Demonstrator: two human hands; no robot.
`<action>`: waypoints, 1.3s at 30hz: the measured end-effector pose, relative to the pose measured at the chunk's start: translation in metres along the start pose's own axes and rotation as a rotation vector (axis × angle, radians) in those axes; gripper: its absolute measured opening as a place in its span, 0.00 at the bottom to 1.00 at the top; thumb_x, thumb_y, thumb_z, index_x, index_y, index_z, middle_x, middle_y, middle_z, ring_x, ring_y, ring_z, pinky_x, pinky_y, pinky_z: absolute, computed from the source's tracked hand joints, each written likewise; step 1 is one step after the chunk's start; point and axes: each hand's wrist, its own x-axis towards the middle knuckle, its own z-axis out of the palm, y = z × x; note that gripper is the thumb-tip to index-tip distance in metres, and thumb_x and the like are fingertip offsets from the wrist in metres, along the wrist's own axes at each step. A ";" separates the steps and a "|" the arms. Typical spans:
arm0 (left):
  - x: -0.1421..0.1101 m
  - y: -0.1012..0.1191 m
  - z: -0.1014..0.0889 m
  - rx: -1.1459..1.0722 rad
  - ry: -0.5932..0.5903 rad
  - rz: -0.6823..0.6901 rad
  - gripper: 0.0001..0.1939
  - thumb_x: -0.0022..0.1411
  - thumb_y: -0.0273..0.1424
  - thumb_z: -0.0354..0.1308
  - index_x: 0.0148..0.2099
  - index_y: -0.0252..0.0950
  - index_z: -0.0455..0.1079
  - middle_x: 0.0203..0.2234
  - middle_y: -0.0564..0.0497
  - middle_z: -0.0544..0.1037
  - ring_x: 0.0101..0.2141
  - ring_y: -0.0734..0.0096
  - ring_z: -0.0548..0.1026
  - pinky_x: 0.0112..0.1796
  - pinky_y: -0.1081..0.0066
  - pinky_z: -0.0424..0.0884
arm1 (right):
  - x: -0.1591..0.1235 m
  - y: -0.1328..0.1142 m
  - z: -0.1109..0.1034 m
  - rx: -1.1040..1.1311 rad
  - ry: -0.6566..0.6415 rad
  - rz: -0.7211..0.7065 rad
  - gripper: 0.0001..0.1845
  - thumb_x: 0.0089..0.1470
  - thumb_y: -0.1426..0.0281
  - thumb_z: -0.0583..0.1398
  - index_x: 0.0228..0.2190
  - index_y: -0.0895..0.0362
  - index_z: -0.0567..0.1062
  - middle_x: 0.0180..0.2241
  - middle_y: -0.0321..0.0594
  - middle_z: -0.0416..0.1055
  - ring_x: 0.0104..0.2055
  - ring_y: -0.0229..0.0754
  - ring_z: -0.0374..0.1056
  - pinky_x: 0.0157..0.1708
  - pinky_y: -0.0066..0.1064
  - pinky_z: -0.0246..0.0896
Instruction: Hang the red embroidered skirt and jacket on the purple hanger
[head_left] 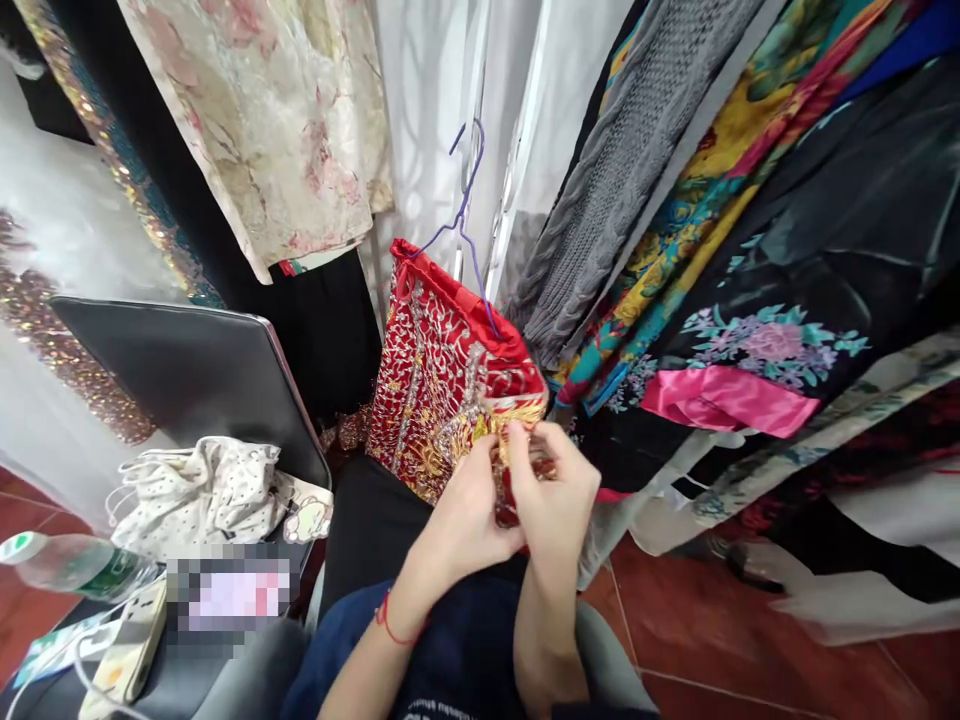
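A red garment [420, 370] with dense gold and silver embroidery hangs on a thin purple wire hanger [466, 190] and slopes down toward my lap. Both hands are at its lower right part. My left hand [474, 505], with a red string on the wrist, is closed on the embroidered cloth. Close beside it, my right hand [555, 480] pinches the same cloth between thumb and fingers. The fingertips almost meet, and what lies right between them is partly hidden. A plain red band runs along the garment's top edge.
Hanging clothes flank me: a pale floral one [300, 120] at left, a grey knit [637, 150] and a black floral one [780, 260] at right. On the left, a black chair [202, 370] carries spotted cloth [202, 495], a bottle [82, 565] and a power strip [127, 650].
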 end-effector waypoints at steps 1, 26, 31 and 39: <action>-0.001 0.001 0.004 0.010 0.070 -0.051 0.31 0.56 0.32 0.62 0.60 0.30 0.60 0.51 0.34 0.73 0.50 0.52 0.76 0.48 0.58 0.74 | -0.005 -0.006 -0.001 -0.011 -0.049 -0.056 0.11 0.61 0.67 0.59 0.26 0.56 0.70 0.24 0.33 0.69 0.25 0.35 0.64 0.27 0.27 0.60; -0.046 -0.048 -0.094 -0.069 0.265 -0.141 0.14 0.44 0.33 0.59 0.36 0.36 0.71 0.26 0.51 0.76 0.28 0.64 0.74 0.32 0.67 0.73 | 0.023 0.091 -0.029 -0.004 -0.677 -0.197 0.07 0.54 0.69 0.59 0.36 0.53 0.75 0.46 0.47 0.78 0.51 0.53 0.73 0.54 0.50 0.64; -0.034 -0.039 -0.109 0.055 0.071 -0.195 0.18 0.55 0.27 0.51 0.49 0.35 0.70 0.34 0.51 0.79 0.33 0.68 0.75 0.39 0.70 0.71 | 0.008 0.059 -0.070 0.063 -0.295 -0.347 0.04 0.55 0.73 0.59 0.33 0.52 0.72 0.38 0.42 0.77 0.43 0.48 0.74 0.44 0.42 0.69; 0.019 -0.040 -0.136 0.332 0.337 -0.122 0.11 0.56 0.28 0.53 0.40 0.37 0.74 0.35 0.49 0.79 0.36 0.67 0.74 0.40 0.68 0.67 | -0.017 -0.003 -0.065 0.227 -0.434 -0.492 0.12 0.51 0.78 0.61 0.36 0.51 0.72 0.29 0.37 0.74 0.34 0.45 0.72 0.35 0.38 0.71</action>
